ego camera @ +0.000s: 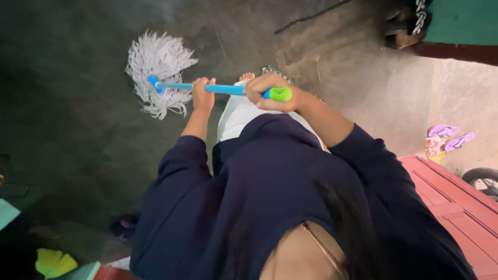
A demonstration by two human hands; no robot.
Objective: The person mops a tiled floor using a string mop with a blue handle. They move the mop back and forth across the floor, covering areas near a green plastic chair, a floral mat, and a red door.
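Dark navy top (270, 207) of the person fills the lower frame, closest to the camera, sleeves pushed up the forearms. Right hand (270, 93) wrapped tight around the top end of the mop handle (225, 89), just by the green end cap (280, 94). Left hand (202, 96) closed around the same blue handle further down, nearer the head, fingers curled over the top. Handle runs roughly level across the frame, from the right hand out to the left. White string mop head (158, 70) sits at the far left end, strands fanned out and lying on the dark grey concrete floor (67, 114). Bare toes (247, 77) show just beyond the handle, between the two hands. White trouser leg (236, 116) below the handle. Well apart on the right: pair of purple flip-flops (450, 136) on the lighter floor, red wooden boards (456, 202) below them, part of a black tyre (482, 179) at the edge. Yellow-green object (54, 262) in the bottom-left corner, too dim to identify.
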